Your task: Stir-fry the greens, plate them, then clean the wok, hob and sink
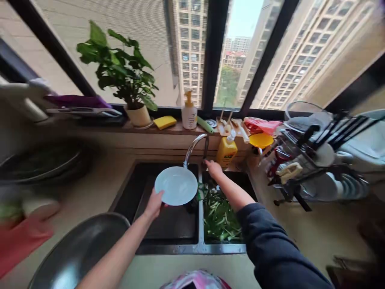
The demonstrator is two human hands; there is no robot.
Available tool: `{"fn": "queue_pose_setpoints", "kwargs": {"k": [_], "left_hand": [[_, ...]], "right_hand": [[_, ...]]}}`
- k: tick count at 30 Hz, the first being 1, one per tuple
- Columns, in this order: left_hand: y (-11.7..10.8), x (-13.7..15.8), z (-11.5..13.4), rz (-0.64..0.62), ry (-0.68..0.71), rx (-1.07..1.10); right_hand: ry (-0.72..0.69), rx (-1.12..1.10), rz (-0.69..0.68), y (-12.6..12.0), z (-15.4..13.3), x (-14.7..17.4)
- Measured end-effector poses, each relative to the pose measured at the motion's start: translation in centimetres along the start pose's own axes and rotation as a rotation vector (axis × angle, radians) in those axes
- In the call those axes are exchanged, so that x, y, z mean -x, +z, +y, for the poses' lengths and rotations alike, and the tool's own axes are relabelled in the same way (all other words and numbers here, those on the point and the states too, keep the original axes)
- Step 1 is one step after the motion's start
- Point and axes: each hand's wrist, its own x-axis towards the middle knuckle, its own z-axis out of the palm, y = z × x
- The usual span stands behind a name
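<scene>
My left hand grips the near left rim of a white plate, thumb on top, over the left basin of the sink. The plate lies under the spout of the chrome faucet. My right hand reaches across the right basin to the base of the faucet, its fingers closed at the handle, which they mostly hide. Below my right forearm, leafy greens fill the right basin.
A yellow dish soap bottle stands just right of my right hand. On the sill are a pump bottle, a yellow sponge and a potted plant. A dish rack stands right, a large wok lower left.
</scene>
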Motion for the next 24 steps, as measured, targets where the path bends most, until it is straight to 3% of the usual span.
{"fn": "queue_pose_setpoints", "kwargs": {"k": [4, 7, 10, 12, 14, 17, 19, 21, 24], "left_hand": [[1.4, -2.1, -1.9, 0.083, -0.056, 0.062], [2.5, -1.8, -2.6, 0.063, -0.023, 0.075], [3.5, -1.6, -2.6, 0.048, 0.024, 0.082], [3.4, -2.1, -2.4, 0.067, 0.047, 0.102], [2.4, -2.9, -2.1, 0.113, 0.072, 0.122], [0.0, -3.8, -1.6, 0.168, 0.103, 0.12], [-1.2, -3.8, -1.3, 0.157, 0.122, 0.082], [-1.4, -3.5, -1.2, 0.134, 0.14, 0.006], [-0.4, -3.3, -1.2, 0.127, 0.14, -0.1]], "right_hand": [[-0.152, 0.028, 0.059, 3.2, -2.3, -0.7], [-0.326, -0.032, 0.068, 7.2, -6.5, 0.2], [-0.303, -0.151, 0.079, 9.9, -11.5, 0.0], [-0.39, -0.213, 0.046, 10.6, -13.8, -0.1], [-0.622, -0.253, -0.061, 10.8, -14.1, 0.6], [-0.904, -0.248, -0.198, 10.9, -11.2, 2.2], [-0.832, -0.189, -0.18, 10.9, -8.8, 2.3], [-0.612, -0.137, -0.087, 10.6, -8.1, 1.2], [-0.357, -0.175, 0.012, 10.1, -11.3, -0.9]]}}
